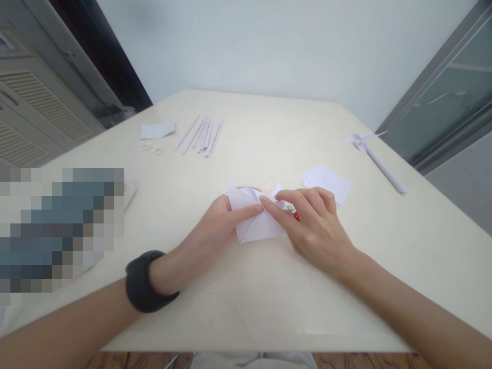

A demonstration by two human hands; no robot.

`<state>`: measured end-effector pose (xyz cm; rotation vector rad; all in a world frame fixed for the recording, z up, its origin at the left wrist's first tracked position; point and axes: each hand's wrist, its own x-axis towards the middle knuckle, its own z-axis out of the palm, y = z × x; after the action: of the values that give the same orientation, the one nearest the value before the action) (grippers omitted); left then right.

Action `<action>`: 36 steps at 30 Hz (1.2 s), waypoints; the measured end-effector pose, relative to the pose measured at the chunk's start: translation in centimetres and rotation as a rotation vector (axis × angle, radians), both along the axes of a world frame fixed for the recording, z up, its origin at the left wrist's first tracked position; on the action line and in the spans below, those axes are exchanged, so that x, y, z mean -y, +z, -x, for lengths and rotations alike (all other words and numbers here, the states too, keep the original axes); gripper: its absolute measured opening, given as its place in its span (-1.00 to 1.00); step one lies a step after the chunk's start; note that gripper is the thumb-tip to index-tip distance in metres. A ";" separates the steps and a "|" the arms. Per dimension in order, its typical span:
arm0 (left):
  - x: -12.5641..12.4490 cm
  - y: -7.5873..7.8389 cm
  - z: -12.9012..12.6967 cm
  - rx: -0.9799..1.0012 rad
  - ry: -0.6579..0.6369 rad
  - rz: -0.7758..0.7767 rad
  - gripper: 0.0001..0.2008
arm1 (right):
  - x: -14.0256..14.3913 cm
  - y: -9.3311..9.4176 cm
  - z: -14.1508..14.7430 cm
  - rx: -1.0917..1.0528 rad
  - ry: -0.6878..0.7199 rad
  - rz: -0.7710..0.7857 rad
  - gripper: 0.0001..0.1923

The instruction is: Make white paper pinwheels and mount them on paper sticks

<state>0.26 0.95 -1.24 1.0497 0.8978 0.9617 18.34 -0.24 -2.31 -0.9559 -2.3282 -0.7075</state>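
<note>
A white square of paper (pixel 265 225), with cuts or creases running in towards its middle and some corners lifted, is held just over the table. My left hand (pixel 217 225) grips its left side, thumb on top and fingers underneath. My right hand (pixel 311 220) presses its index finger near the paper's middle, beside the left thumb, with its other fingers curled. Whether a paper corner is under that fingertip is hard to make out. Partly hidden behind the right hand lies a small red-and-white item (pixel 294 211).
Several thin rolled paper sticks (pixel 203 136) lie at the back left, beside a folded paper (pixel 157 130) and small pale bits (pixel 151 148). Loose paper sheets (pixel 328 183) rest right of my hands. A paper pinwheel on a stick (pixel 384 166) lies near the right edge.
</note>
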 end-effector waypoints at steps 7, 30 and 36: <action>-0.1 0.3 -0.1 0.025 0.029 0.009 -0.80 | 0.0 0.1 0.1 0.022 -0.035 -0.017 -0.53; 0.7 0.4 -0.2 -0.158 0.013 -0.072 -0.70 | 0.3 1.3 0.0 -0.602 0.011 0.681 -0.94; 0.6 0.4 0.0 -0.265 0.015 -0.094 -0.63 | 0.2 1.3 0.1 -0.647 0.017 0.726 -0.93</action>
<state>0.27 0.31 -0.80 1.2728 1.0869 0.8969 18.27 -0.48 -1.05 -1.2208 -1.9767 0.4624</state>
